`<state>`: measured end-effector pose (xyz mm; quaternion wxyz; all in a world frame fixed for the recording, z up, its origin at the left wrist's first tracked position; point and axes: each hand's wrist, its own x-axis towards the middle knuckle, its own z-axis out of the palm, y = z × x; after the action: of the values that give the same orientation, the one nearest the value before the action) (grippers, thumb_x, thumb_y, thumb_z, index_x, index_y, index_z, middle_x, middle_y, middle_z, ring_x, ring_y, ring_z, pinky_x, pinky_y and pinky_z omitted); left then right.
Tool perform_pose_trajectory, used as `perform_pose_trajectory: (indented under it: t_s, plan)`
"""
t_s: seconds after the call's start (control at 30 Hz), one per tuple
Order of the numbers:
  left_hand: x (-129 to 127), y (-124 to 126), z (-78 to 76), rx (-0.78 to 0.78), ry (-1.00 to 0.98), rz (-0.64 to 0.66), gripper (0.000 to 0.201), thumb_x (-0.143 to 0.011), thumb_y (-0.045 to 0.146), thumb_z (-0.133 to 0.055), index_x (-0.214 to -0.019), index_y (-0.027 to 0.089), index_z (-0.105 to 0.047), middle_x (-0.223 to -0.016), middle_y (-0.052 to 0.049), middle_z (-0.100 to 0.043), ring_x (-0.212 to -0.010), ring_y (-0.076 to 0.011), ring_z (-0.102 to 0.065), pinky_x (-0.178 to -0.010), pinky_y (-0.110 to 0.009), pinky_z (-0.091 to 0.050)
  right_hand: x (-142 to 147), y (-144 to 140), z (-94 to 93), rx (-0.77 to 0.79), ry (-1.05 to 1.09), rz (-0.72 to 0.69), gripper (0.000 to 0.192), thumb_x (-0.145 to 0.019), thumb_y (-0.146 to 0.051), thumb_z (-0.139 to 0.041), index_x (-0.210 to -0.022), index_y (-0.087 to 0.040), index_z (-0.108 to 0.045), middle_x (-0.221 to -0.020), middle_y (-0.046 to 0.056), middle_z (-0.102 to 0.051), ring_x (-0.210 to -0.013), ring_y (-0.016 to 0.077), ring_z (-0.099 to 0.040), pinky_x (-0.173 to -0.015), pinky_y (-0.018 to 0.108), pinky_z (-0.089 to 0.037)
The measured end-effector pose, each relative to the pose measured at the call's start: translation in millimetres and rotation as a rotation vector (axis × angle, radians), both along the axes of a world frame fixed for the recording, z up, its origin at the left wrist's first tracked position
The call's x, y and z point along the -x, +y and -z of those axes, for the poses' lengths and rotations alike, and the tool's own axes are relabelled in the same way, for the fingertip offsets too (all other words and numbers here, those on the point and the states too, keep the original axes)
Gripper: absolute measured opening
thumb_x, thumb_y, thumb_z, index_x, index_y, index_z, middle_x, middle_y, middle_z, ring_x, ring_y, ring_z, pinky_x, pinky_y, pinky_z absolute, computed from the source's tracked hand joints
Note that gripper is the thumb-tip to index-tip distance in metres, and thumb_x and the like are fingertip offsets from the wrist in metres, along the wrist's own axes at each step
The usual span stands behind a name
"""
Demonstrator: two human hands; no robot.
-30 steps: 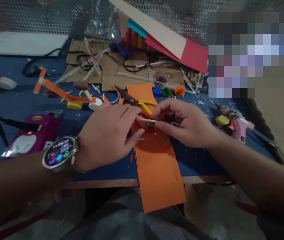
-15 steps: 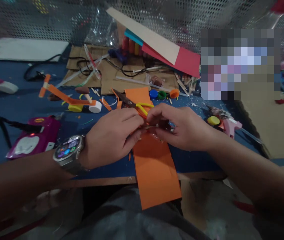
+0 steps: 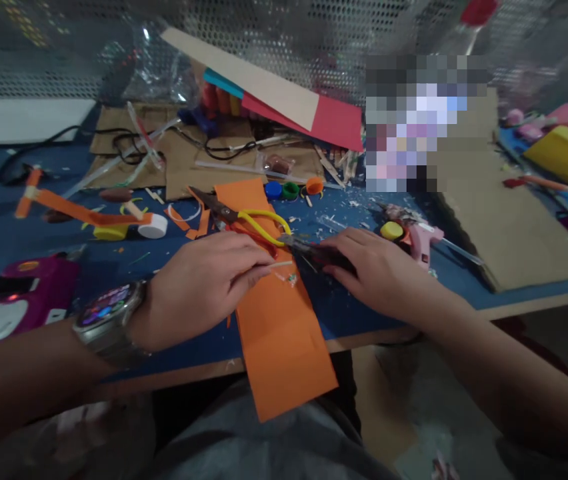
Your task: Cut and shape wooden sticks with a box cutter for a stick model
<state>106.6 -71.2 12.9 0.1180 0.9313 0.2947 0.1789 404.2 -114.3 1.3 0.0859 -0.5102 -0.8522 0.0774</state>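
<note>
My left hand (image 3: 204, 283), with a watch (image 3: 109, 310) on the wrist, pinches a thin pale stick (image 3: 281, 264) over a long orange sheet (image 3: 284, 353). My right hand (image 3: 379, 267) is closed around a dark-handled tool (image 3: 331, 256) that looks like pliers. The tool's grey tip points left, just above the stick and apart from it. Scissors (image 3: 227, 212) with yellow and red handles lie on the sheet's far part, beyond both hands. The lower part of the sheet hangs over the table edge towards my lap.
At left are an orange model scooter (image 3: 71, 207) and a purple device (image 3: 19, 293) with a lit red light. Coloured bottle caps (image 3: 291, 191) sit behind the scissors. A pink glue gun (image 3: 421, 243) and cardboard (image 3: 514, 227) lie at right. Scraps litter the blue table.
My hands have moved apart; the right one has shifted right and now shows the dark-handled tool. The stick in my left hand is now plainly visible. The view has turned right.
</note>
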Motion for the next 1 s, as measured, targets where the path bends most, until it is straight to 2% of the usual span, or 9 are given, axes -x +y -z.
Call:
perform_pose_trajectory:
  t_s: [0.17,0.27,0.43,0.6,0.77,0.9,1.0]
  plan:
    - [-18.8,2.6,-1.0,-0.078,0.007,0.062,0.031,-0.114,0.032,-0.052,-0.121,0.017,-0.078,-0.118,-0.007,-0.084,-0.111,-0.0243,-0.077,-0.097,-0.039,-0.058,-7.3,-12.0,-0.3,-0.068,0.039,0.121,0.037,-0.107,-0.023,-0.054,-0.14,-0.01,-0.065,-0.121,0.018,-0.075,-0.109,0.0346,-0.074,-0.095,0.051,-0.059]
    - [-27.5,0.6,-0.6,-0.081,0.062,0.089,0.031,-0.114,0.031,-0.051,-0.112,0.018,-0.078,-0.11,-0.006,-0.084,-0.104,-0.0238,-0.077,-0.094,-0.038,-0.057,-15.4,-27.9,-5.2,-0.083,0.093,0.183,0.042,-0.106,-0.027,-0.057,-0.144,-0.01,-0.063,-0.12,0.016,-0.072,-0.107,0.0339,-0.072,-0.093,0.05,-0.059]
    - [-36.1,-1.0,8.5,-0.127,0.152,0.15,0.026,-0.11,0.02,-0.052,-0.102,0.017,-0.077,-0.1,-0.007,-0.078,-0.095,-0.0247,-0.07,-0.088,-0.039,-0.055,-16.4,-55.6,-8.4,-0.02,0.174,0.205,0.035,-0.101,-0.022,-0.062,-0.135,-0.018,-0.066,-0.115,0.011,-0.071,-0.1,0.0286,-0.072,-0.083,0.042,-0.06]
    - [-39.7,0.4,19.1,-0.17,0.156,0.171,0.024,-0.106,0.013,-0.053,-0.103,0.014,-0.077,-0.102,-0.011,-0.074,-0.094,-0.0274,-0.065,-0.085,-0.041,-0.055,-8.1,-74.5,-4.8,0.02,0.207,0.253,0.04,-0.102,-0.021,-0.06,-0.142,-0.023,-0.061,-0.129,0.012,-0.072,-0.11,0.0298,-0.075,-0.085,0.042,-0.064]
    - [-43.4,0.3,18.5,-0.171,0.182,0.187,0.024,-0.105,0.011,-0.053,-0.107,0.013,-0.077,-0.097,-0.01,-0.074,-0.091,-0.0269,-0.065,-0.086,-0.042,-0.055,-2.2,-83.4,-3.9,0.039,0.217,0.297,0.056,-0.106,-0.024,-0.056,-0.161,-0.025,-0.046,-0.146,0.015,-0.068,-0.124,0.0331,-0.073,-0.09,0.045,-0.066]
    - [-45.1,-0.7,16.7,-0.218,0.241,0.22,0.025,-0.104,0.009,-0.054,-0.108,0.014,-0.078,-0.095,-0.009,-0.074,-0.089,-0.0259,-0.064,-0.086,-0.042,-0.054,3.4,-88.8,-3.6,0.109,0.222,0.267,0.048,-0.108,-0.022,-0.051,-0.155,-0.026,-0.053,-0.136,0.014,-0.069,-0.115,0.0304,-0.076,-0.084,0.043,-0.067]
    - [-43.6,-1.4,17.0,-0.222,0.237,0.216,0.024,-0.103,0.009,-0.056,-0.106,0.014,-0.079,-0.094,-0.009,-0.073,-0.089,-0.0265,-0.063,-0.083,-0.042,-0.054,8.6,-92.1,-3.1,0.131,0.23,0.255,0.044,-0.108,-0.019,-0.048,-0.151,-0.022,-0.057,-0.13,0.015,-0.069,-0.108,0.0289,-0.077,-0.08,0.041,-0.068]
